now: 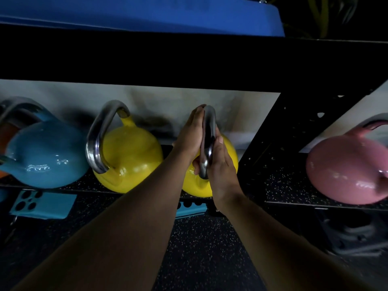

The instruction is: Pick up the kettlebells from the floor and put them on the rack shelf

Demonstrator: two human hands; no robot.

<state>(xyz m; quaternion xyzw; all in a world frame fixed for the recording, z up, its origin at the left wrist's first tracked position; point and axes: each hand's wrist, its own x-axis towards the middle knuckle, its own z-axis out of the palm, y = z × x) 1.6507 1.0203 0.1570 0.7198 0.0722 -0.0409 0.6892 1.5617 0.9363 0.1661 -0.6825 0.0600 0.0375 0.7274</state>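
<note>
A yellow kettlebell with a steel handle rests on the speckled rack shelf, near the black upright. Both my hands press on its handle from either side: my left hand lies flat along the left of the handle, and my right hand wraps the right side, fingers curled under. A second yellow kettlebell stands to its left, and a blue kettlebell further left. A pink kettlebell sits in the bay to the right.
A black perforated upright separates the two bays. A black beam runs overhead with a blue pad above. Teal plates lie below the shelf edge. Dark speckled floor is beneath my arms.
</note>
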